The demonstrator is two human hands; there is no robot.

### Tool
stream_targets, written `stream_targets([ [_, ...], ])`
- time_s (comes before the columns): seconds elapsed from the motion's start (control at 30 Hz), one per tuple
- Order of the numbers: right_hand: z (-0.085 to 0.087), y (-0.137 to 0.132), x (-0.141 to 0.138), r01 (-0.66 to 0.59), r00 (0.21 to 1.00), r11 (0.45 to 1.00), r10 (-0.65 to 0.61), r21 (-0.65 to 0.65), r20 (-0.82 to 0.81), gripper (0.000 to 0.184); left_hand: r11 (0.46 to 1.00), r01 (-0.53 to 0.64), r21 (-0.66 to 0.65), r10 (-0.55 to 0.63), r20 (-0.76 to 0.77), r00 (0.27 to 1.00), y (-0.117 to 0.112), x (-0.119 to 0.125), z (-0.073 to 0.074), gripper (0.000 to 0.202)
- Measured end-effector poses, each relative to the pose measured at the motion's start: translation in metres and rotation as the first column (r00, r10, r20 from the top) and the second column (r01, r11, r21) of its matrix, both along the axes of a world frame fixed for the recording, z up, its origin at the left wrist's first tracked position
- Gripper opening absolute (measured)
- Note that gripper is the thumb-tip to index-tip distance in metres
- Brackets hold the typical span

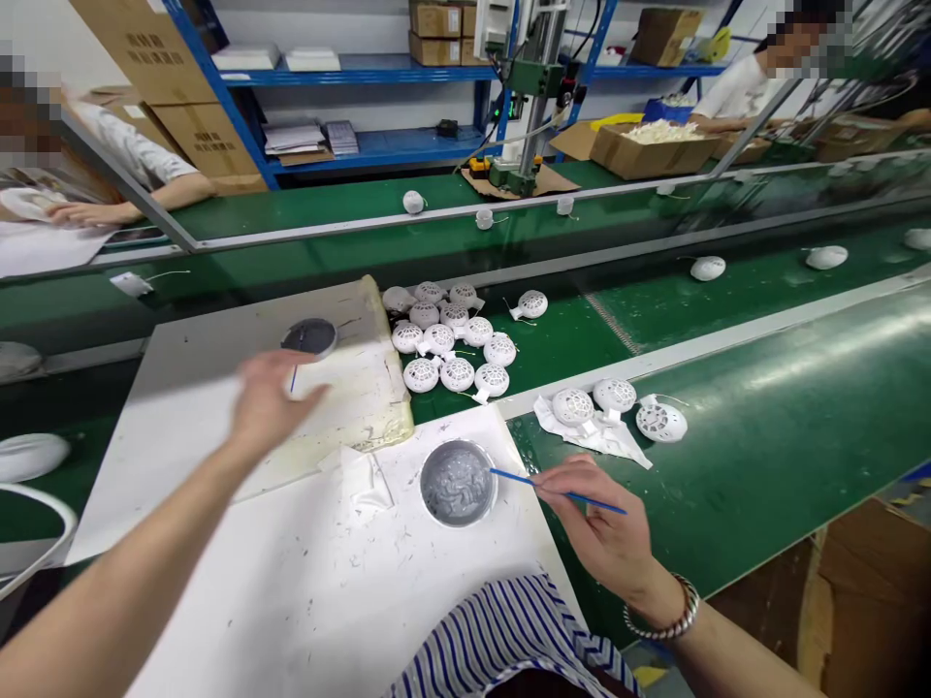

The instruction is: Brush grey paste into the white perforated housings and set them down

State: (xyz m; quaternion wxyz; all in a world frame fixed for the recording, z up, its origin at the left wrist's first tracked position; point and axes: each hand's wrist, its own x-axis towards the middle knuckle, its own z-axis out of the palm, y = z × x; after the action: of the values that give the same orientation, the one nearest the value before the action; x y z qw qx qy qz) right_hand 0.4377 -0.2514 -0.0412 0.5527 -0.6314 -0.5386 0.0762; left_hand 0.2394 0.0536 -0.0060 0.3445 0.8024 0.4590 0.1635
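Observation:
My right hand (pixel 600 523) pinches a thin blue stick (pixel 557 491) whose tip rests at the rim of a round dish of grey paste (pixel 458 482) on a white sheet (pixel 305 582). My left hand (pixel 271 399) is blurred by motion over a yellowed pad (pixel 364 388), just below a small round grey lid (pixel 309 336). Its fingers seem curled round a small white thing with a short blue mark, which I cannot make out. A cluster of white round perforated parts (pixel 451 339) lies beyond the pad, and three more white perforated parts (pixel 615 407) lie on the green belt to the right.
A green conveyor belt (pixel 763 388) runs across, with single white parts (pixel 707 268) on its far lane. Two other people sit across the line, one at the far left (pixel 123 165) and one at the far right (pixel 742 87). Blue shelving with cardboard boxes (pixel 436 19) and a press machine (pixel 534 97) stand behind.

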Motion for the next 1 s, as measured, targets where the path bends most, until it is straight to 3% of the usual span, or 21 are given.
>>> stream_targets([
  [0.03, -0.001, 0.005, -0.003, -0.011, 1.0, 0.999, 0.011, -0.03, -0.007, 0.032, 0.988, 0.153, -0.002, -0.153, -0.006, 0.988, -0.01, 0.028, -0.013, 0.033],
  [0.1, -0.004, 0.013, -0.008, -0.012, 1.0, 0.995, 0.011, -0.101, -0.007, 0.025, 0.937, 0.348, -0.011, -0.348, -0.005, 0.937, -0.025, 0.078, -0.044, 0.026],
  [0.2, -0.011, 0.023, -0.014, -0.003, 1.0, 0.979, 0.004, -0.202, 0.002, 0.012, 0.901, 0.434, -0.029, -0.433, 0.016, 0.901, -0.028, 0.126, -0.081, 0.021],
  [0.27, -0.017, 0.026, -0.017, -0.021, 1.0, 0.969, 0.022, -0.248, 0.002, 0.007, 0.908, 0.416, -0.053, -0.414, 0.046, 0.909, -0.023, 0.137, -0.091, 0.016],
  [0.37, -0.025, 0.03, -0.018, -0.065, 0.998, 0.95, 0.06, -0.305, -0.025, 0.007, 0.931, 0.344, -0.12, -0.329, 0.127, 0.936, -0.015, 0.128, -0.081, 0.022],
  [0.43, -0.028, 0.032, -0.019, -0.096, 0.995, 0.938, 0.083, -0.333, -0.054, 0.008, 0.936, 0.3, -0.184, -0.265, 0.193, 0.945, -0.016, 0.11, -0.062, 0.043],
  [0.5, -0.03, 0.035, -0.019, -0.126, 0.991, 0.93, 0.103, -0.346, -0.084, 0.008, 0.901, 0.282, -0.33, -0.181, 0.305, 0.935, -0.024, 0.087, -0.041, 0.053],
  [0.57, -0.03, 0.039, -0.019, -0.152, 0.985, 0.918, 0.109, -0.366, -0.135, 0.009, 0.78, 0.275, -0.562, 0.018, 0.46, 0.888, -0.038, 0.066, -0.022, 0.05],
  [0.63, -0.03, 0.041, -0.019, -0.16, 0.973, 0.903, 0.076, -0.398, -0.22, 0.01, 0.609, 0.301, -0.734, 0.265, 0.546, 0.795, -0.056, 0.048, -0.011, 0.043],
  [0.67, -0.03, 0.042, -0.018, -0.156, 0.962, 0.897, 0.042, -0.413, -0.271, 0.01, 0.554, 0.323, -0.767, 0.346, 0.566, 0.748, -0.065, 0.04, -0.009, 0.041],
  [0.7, -0.031, 0.042, -0.018, -0.146, 0.944, 0.896, 0.0, -0.419, -0.33, 0.01, 0.538, 0.345, -0.769, 0.377, 0.585, 0.718, -0.073, 0.033, -0.008, 0.041],
  [0.8, -0.032, 0.04, -0.015, -0.116, 0.842, 0.923, -0.104, -0.366, -0.529, 0.014, 0.557, 0.394, -0.731, 0.354, 0.638, 0.684, -0.095, 0.017, -0.011, 0.051],
  [0.87, -0.033, 0.037, -0.012, -0.097, 0.777, 0.942, -0.129, -0.321, -0.616, 0.019, 0.578, 0.405, -0.708, 0.306, 0.648, 0.697, -0.106, 0.01, -0.012, 0.06],
  [1.0, -0.032, 0.025, -0.005, -0.076, 0.78, 0.94, -0.153, -0.334, -0.607, 0.023, 0.582, 0.426, -0.692, 0.231, 0.644, 0.729, -0.119, 0.006, -0.006, 0.048],
])
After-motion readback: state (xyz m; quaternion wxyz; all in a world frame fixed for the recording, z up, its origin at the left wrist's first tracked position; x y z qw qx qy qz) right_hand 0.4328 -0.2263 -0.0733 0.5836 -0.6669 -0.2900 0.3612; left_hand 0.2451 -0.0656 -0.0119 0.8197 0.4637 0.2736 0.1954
